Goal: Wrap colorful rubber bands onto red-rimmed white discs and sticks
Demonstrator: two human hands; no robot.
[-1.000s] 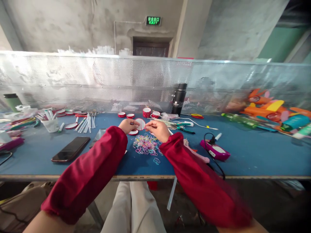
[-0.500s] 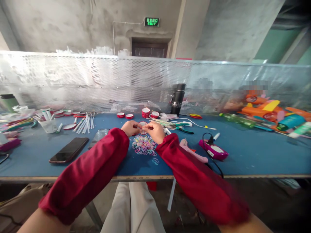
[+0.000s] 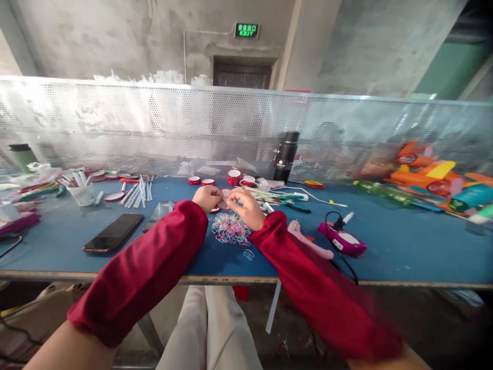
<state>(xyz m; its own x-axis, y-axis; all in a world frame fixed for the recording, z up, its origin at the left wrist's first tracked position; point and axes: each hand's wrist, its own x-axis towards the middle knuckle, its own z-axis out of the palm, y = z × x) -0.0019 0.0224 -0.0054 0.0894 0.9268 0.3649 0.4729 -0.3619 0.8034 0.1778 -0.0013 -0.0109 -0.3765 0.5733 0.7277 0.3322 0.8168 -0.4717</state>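
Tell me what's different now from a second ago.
The right hand has moved left and the left hand slightly right, so their fingertips are closer together and cover more of the round white disc. Nothing was visibly let go. The rubber bands, phone and black bottle stayed put.

The person wears loose, plain, dark red cloth sleeves: a left sleeve [image 3: 142,272] around eight o'clock and a right sleeve [image 3: 321,288] around four o'clock. Both have soft folds and bunched wrist ends. Pale beige trousers [image 3: 234,329] show at six o'clock.
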